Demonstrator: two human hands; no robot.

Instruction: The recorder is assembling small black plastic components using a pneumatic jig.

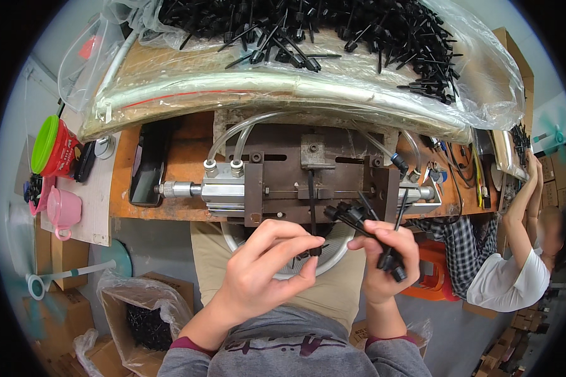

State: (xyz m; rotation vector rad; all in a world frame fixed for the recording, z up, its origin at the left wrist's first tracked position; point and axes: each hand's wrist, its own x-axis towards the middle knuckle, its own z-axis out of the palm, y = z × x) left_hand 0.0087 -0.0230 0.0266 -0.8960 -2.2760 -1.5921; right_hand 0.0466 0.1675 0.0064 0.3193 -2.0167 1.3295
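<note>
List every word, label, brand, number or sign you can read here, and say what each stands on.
No text reads clearly.
Grey sweatshirt: dark lettering, too foreshortened to read.
Red tub: pale markings, too small to read.

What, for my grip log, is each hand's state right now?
Left hand: closed, pinching a black part.
Right hand: closed, holding several black parts.

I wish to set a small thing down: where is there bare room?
Bare wood of the bench shows between the flat black object and the metal machine. The white table has a patch right of the pink cup. Crowded: the bench right of the machine, with cables, and the plastic-lined tray's far side, heaped with black pieces.
</note>
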